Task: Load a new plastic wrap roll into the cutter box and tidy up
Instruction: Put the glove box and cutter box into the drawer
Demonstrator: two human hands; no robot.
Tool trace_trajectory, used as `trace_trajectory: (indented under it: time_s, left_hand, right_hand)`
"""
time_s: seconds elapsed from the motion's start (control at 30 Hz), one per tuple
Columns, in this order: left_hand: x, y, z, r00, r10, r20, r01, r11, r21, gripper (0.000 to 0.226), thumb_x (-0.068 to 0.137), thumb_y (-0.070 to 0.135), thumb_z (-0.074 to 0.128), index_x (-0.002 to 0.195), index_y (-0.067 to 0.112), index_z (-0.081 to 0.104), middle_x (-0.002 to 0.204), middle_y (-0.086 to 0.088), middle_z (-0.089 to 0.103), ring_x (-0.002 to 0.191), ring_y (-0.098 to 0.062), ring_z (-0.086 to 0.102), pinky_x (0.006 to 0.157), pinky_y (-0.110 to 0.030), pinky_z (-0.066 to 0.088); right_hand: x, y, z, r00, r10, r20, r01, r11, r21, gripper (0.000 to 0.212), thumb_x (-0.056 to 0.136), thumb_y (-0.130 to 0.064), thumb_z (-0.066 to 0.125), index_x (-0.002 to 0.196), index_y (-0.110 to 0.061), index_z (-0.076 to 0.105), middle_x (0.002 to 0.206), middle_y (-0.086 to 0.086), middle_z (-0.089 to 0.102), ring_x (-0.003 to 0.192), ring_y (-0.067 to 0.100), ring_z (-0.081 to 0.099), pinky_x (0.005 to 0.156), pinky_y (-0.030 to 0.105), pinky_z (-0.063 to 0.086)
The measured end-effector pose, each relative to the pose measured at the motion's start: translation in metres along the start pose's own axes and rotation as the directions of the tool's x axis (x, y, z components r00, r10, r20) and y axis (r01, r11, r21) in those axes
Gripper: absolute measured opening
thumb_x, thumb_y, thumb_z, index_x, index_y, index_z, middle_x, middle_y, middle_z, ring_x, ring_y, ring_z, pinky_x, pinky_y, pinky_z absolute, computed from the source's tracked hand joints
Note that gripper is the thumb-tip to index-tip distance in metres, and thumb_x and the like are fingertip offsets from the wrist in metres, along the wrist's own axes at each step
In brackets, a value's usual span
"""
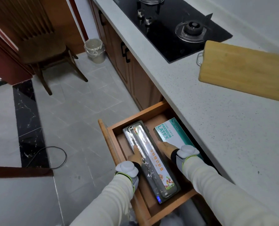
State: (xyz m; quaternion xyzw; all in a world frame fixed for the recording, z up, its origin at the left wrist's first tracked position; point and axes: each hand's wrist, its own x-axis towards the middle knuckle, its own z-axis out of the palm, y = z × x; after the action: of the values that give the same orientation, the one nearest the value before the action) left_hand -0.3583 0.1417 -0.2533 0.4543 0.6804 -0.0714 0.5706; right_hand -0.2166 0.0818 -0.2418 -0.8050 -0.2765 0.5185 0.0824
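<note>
Left hand (135,156) and right hand (165,148) flank cutter box (154,163).

Grey tiled floor (70,111) down there, a black marble strip (28,115) crossing it; dark wooden chair (50,53) and a lined bin (94,50) by the brown cabinets (119,62); speckled grey desk (200,128) carrying a black gas hob (168,30) and wooden cutting board (243,70).

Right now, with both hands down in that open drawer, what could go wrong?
1. The long grey plastic-wrap cutter box lies close beside the green-and-white latex glove carton. The right hand, reaching in between them, might nudge the carton.
2. The fingers of the left hand rest on what looks like crinkled film atop the box, which could tear.
</note>
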Motion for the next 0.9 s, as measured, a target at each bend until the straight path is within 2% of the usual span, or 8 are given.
trace_trajectory:
  time_s: [0.1, 0.33, 0.5, 0.6, 0.67, 0.77, 0.83, 0.9]
  left_hand:
    - [-0.014, 0.003, -0.011, 0.999, 0.037, -0.011, -0.036, 0.994, 0.102, 0.076, 0.098, 0.053, 0.015, 0.131, -0.008, 0.046, 0.134, -0.024, 0.051, 0.124, -0.034, 0.049, 0.106, -0.033, 0.032]
    - [-0.034, 0.014, -0.034, 0.995, 0.096, -0.035, -0.084, 0.965, 0.247, 0.067, 0.099, 0.048, 0.024, 0.136, -0.006, 0.039, 0.141, -0.021, 0.045, 0.128, -0.034, 0.045, 0.104, -0.031, 0.033]
    - [-0.053, 0.009, -0.051, 0.902, 0.364, -0.232, -0.276, 0.900, 0.337, 0.045, 0.093, 0.021, 0.050, 0.132, 0.001, 0.045, 0.139, -0.020, 0.043, 0.123, -0.036, 0.046, 0.104, -0.040, 0.039]
    - [-0.053, 0.007, -0.063, 0.890, 0.268, -0.370, -0.086, 0.894, 0.441, 0.056, 0.088, 0.025, 0.056, 0.135, 0.000, 0.036, 0.138, -0.019, 0.037, 0.126, -0.036, 0.039, 0.103, -0.042, 0.035]
    - [-0.045, 0.003, -0.067, 0.954, 0.143, -0.265, 0.007, 0.870, 0.493, 0.056, 0.094, 0.029, 0.049, 0.135, -0.006, 0.036, 0.138, -0.021, 0.043, 0.126, -0.035, 0.044, 0.103, -0.037, 0.037]
    - [-0.041, -0.004, -0.066, 0.988, 0.100, -0.114, -0.044, 0.909, 0.415, 0.013, 0.094, 0.018, 0.050, 0.089, 0.006, 0.055, 0.101, -0.016, 0.054, 0.095, -0.032, 0.052, 0.088, -0.034, 0.047]
    - [-0.030, -0.006, -0.064, 0.994, 0.085, -0.064, -0.040, 0.852, 0.522, 0.036, 0.096, 0.014, 0.044, 0.061, 0.017, 0.036, 0.081, -0.005, 0.046, 0.087, -0.022, 0.042, 0.073, -0.026, 0.044]
    - [-0.026, -0.004, -0.067, 0.992, 0.122, -0.032, -0.061, 0.688, 0.723, 0.041, 0.096, 0.011, 0.038, 0.057, 0.016, 0.027, 0.068, 0.001, 0.036, 0.085, -0.020, 0.040, 0.074, -0.023, 0.036]
  right_hand:
    - [-0.012, 0.005, 0.000, 0.999, 0.025, -0.029, -0.024, 1.000, 0.017, 0.062, 0.100, -0.047, 0.021, 0.146, -0.007, 0.027, 0.152, 0.012, 0.030, 0.139, 0.025, 0.033, 0.112, 0.027, 0.022]
    - [-0.038, 0.006, -0.006, 0.998, 0.053, -0.022, -0.052, 0.997, 0.049, 0.066, 0.098, -0.050, 0.023, 0.142, -0.002, 0.033, 0.148, 0.016, 0.037, 0.135, 0.028, 0.037, 0.110, 0.030, 0.025]
    - [-0.062, 0.006, -0.017, 0.999, 0.038, -0.020, -0.038, 0.999, 0.010, 0.066, 0.098, -0.050, 0.020, 0.142, -0.003, 0.033, 0.149, 0.015, 0.036, 0.136, 0.027, 0.036, 0.111, 0.029, 0.024]
    - [-0.065, 0.005, -0.020, 0.999, 0.035, -0.016, -0.036, 0.999, -0.024, 0.066, 0.098, -0.050, 0.019, 0.142, -0.003, 0.033, 0.148, 0.016, 0.036, 0.135, 0.028, 0.037, 0.111, 0.030, 0.025]
    - [-0.070, 0.003, -0.023, 0.999, 0.015, -0.032, -0.017, 0.999, -0.040, 0.064, 0.099, -0.048, 0.020, 0.139, -0.001, 0.036, 0.145, 0.017, 0.040, 0.132, 0.029, 0.040, 0.108, 0.029, 0.027]
    - [-0.075, 0.001, -0.029, 0.998, -0.021, -0.053, 0.019, 0.999, -0.040, 0.061, 0.101, -0.044, 0.020, 0.138, 0.000, 0.039, 0.144, 0.018, 0.041, 0.132, 0.029, 0.040, 0.107, 0.027, 0.027]
    - [-0.080, 0.002, -0.031, 0.998, -0.019, -0.052, 0.016, 0.999, -0.049, 0.061, 0.101, -0.044, 0.019, 0.136, 0.002, 0.040, 0.143, 0.019, 0.043, 0.131, 0.030, 0.042, 0.107, 0.028, 0.028]
    - [-0.082, 0.006, -0.032, 0.998, 0.004, -0.061, -0.008, 0.998, -0.056, 0.062, 0.100, -0.045, 0.020, 0.132, 0.001, 0.046, 0.137, 0.019, 0.049, 0.126, 0.030, 0.047, 0.105, 0.029, 0.032]
